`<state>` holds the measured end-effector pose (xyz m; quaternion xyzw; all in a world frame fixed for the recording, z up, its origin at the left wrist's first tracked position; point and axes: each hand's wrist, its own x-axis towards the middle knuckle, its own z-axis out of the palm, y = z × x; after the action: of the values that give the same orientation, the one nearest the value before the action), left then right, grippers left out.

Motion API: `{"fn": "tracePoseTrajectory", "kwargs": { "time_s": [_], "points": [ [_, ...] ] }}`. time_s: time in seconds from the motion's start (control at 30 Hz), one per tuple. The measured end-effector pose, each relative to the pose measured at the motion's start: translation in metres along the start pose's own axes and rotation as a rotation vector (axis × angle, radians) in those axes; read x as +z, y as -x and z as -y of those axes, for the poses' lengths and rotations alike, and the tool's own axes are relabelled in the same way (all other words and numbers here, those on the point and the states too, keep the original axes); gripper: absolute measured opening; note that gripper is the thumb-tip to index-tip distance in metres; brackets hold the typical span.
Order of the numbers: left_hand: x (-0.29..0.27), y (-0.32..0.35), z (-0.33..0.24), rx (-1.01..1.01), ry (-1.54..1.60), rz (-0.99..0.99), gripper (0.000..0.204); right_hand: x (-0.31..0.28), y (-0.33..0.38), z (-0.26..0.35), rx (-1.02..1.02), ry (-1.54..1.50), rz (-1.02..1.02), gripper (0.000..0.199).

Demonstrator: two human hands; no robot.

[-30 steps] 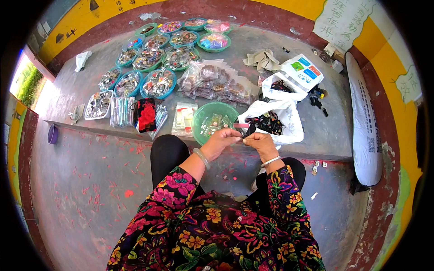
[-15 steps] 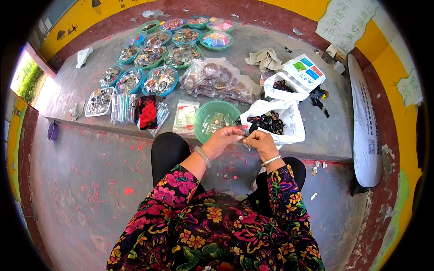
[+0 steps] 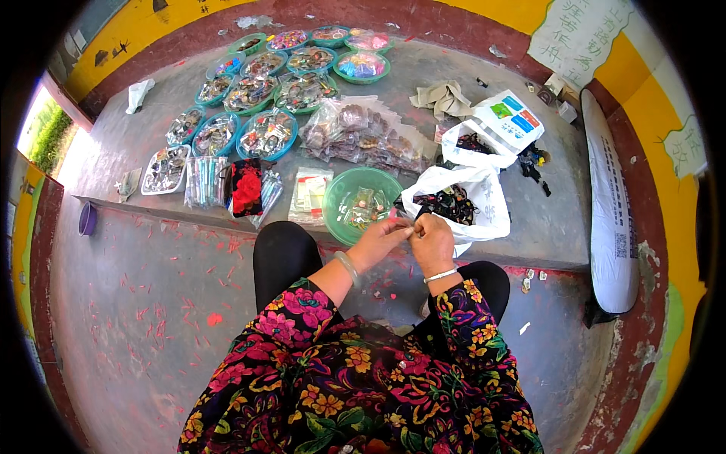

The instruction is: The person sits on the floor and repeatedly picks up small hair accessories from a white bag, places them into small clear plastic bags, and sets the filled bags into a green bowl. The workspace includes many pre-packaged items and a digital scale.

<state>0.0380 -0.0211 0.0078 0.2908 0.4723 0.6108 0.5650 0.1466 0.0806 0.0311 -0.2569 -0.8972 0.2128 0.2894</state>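
My left hand and my right hand meet in front of me, fingertips pinched together. Whatever small thing they hold is mostly covered by the fingers, and I cannot make out its kind. Just beyond my left hand stands a green plastic basin with a few small clear packets in it. Right of the basin, close past my right hand, a white plastic bag gapes wide, showing dark small items inside.
A stack of flat packets lies left of the basin. Beyond it is a heap of clear bags. Several filled basins crowd the back left. Another white bag stands behind, and a long white-wrapped bundle leans at right.
My right hand has turned and drawn slightly left and lower against my left fingertips. A reddish strip that showed above my left fingers is now largely hidden.
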Motion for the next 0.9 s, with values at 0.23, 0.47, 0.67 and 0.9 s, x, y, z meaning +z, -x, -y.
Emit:
{"fn": "tracePoseTrajectory", "kwargs": {
  "time_s": [0.23,0.47,0.67,0.9],
  "points": [
    [0.003,-0.001,0.000,0.025,0.185,-0.054,0.061,0.001,0.002,0.008,-0.055,-0.051,0.114,0.020],
    [-0.010,-0.004,0.005,-0.002,-0.004,-0.123,0.059,0.003,0.002,-0.011,0.143,-0.375,0.304,0.027],
    [-0.014,-0.005,0.006,-0.015,-0.033,-0.053,0.050,-0.003,-0.004,-0.035,0.371,-0.619,0.410,0.022],
    [-0.004,0.003,-0.011,0.004,0.017,-0.031,0.037,-0.006,-0.001,-0.041,0.497,-0.770,0.451,0.012]
  ]
}}
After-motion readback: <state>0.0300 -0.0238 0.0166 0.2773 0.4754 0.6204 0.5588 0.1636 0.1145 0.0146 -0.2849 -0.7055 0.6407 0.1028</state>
